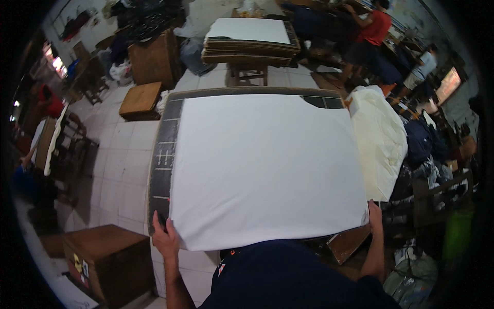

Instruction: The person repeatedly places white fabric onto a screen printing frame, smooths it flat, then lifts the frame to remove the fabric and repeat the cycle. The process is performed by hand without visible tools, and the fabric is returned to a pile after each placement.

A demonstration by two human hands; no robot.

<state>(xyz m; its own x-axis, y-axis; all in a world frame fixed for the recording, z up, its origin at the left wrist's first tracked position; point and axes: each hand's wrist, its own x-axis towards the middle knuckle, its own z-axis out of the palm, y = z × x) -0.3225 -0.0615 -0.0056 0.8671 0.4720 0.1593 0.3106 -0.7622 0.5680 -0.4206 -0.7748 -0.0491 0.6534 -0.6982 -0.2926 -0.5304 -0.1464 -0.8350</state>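
Just in front of me, a person's left hand (165,237) grasps the lower left side of a dark, flat board (163,141), and the right hand (376,213) grips its lower right corner. The board fills the middle of the frame; smooth white cloth (267,165) covers most of it, leaving pale-lined dark strips bare at left and top. Against its right side bulges a cream cloth or sack (381,144); I cannot tell whether anything is inside. At lower left stands a brown wooden box (116,268), its top covered and its inside hidden. At lower right slumps a greyish see-through bag (410,275), full-looking, contents too dim to name. Upper centre, a stack of boards (249,51) topped with white cloth rests on a wooden stand (248,74). To its left sit a rounded grey plastic bag (196,55), a smaller whitish bag (121,73) and heaped black plastic (149,20), all with contents unclear. At upper right stands someone in a red top (374,28).
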